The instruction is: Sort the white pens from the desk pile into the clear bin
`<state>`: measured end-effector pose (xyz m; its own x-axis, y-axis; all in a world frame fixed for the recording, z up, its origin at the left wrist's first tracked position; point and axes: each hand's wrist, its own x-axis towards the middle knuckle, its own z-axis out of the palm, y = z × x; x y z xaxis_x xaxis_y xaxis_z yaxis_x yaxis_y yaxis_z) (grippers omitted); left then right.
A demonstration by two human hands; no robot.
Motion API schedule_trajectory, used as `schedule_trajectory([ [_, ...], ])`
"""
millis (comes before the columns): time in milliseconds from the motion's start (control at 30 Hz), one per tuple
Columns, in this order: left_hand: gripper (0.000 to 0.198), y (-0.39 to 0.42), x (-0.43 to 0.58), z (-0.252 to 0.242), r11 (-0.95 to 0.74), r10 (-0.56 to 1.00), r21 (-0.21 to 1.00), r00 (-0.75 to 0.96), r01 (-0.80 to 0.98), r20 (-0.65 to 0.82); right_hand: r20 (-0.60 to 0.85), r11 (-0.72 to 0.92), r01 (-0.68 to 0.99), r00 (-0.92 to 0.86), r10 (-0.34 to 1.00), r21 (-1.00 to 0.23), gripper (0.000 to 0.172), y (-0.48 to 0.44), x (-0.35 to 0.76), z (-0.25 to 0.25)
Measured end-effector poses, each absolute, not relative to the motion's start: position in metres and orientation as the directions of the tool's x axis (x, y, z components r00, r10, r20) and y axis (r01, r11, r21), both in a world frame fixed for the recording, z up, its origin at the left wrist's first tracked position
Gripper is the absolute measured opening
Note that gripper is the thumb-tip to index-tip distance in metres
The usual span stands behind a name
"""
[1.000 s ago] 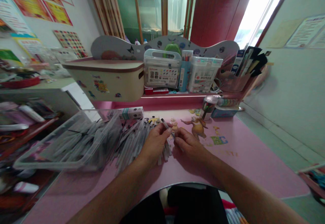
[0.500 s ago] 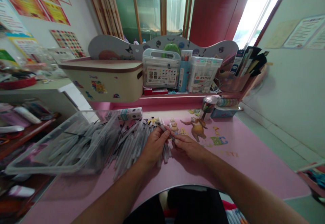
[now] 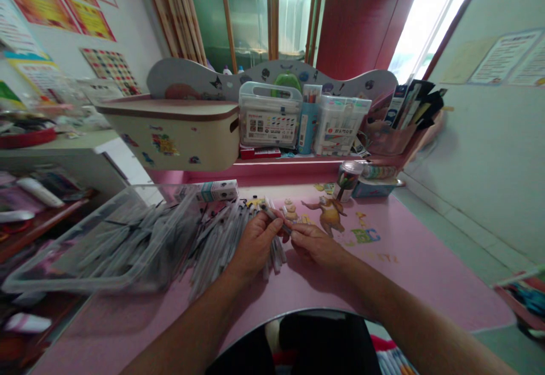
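Both of my hands meet over a pink desk (image 3: 404, 284). My left hand (image 3: 254, 243) pinches one end of a thin grey pen (image 3: 276, 221), and my right hand (image 3: 315, 244) pinches its other end. Under my left hand lies a loose heap of similar pens (image 3: 221, 239), spread toward the left. A clear plastic box (image 3: 110, 239) holding several more pens stands tilted at the left edge of the desk.
A small white and teal carton (image 3: 215, 190) lies behind the pens. A round tin (image 3: 347, 181) and a bear sticker (image 3: 330, 215) are to the right. Marker cases (image 3: 268, 115) and a cream bin (image 3: 179, 134) sit on the back shelf.
My hands have stayed together on the same pen, shifting slightly. The view has drifted a little; the heap and the box have not moved.
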<state>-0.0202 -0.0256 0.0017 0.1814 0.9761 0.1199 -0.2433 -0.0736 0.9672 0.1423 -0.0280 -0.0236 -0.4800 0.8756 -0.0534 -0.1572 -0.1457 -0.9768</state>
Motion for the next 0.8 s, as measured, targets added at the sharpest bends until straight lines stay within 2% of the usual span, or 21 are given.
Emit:
schedule_trajectory([
  [233,0.016,-0.024,-0.024,0.004,-0.070,0.973,0.976,0.203,-0.205,0.112,-0.182,-0.398,-0.259,-0.590,0.787,-0.880,0.033,-0.033,0.143,-0.017],
  [367,0.013,-0.024,-0.024,0.003,-0.106,0.972,0.981,0.191,-0.163,0.136,-0.196,-0.417,-0.234,-0.619,0.760,-0.878,0.035,-0.031,0.144,-0.018],
  [467,0.012,-0.024,-0.024,0.002,-0.123,0.975,0.983,0.170,-0.133,0.145,-0.139,-0.328,-0.228,-0.587,0.797,-0.917,0.037,-0.029,0.144,-0.024],
  [633,0.012,-0.026,-0.023,0.002,-0.109,0.979,0.982,0.152,-0.157,0.134,0.046,-0.005,-0.109,-0.467,0.883,-0.994,0.031,-0.030,0.143,-0.025],
  [800,0.015,-0.028,-0.022,0.002,-0.043,0.981,0.978,0.177,-0.202,0.080,0.052,0.047,-0.023,-0.463,0.885,-0.999,0.030,-0.034,0.143,-0.015],
])
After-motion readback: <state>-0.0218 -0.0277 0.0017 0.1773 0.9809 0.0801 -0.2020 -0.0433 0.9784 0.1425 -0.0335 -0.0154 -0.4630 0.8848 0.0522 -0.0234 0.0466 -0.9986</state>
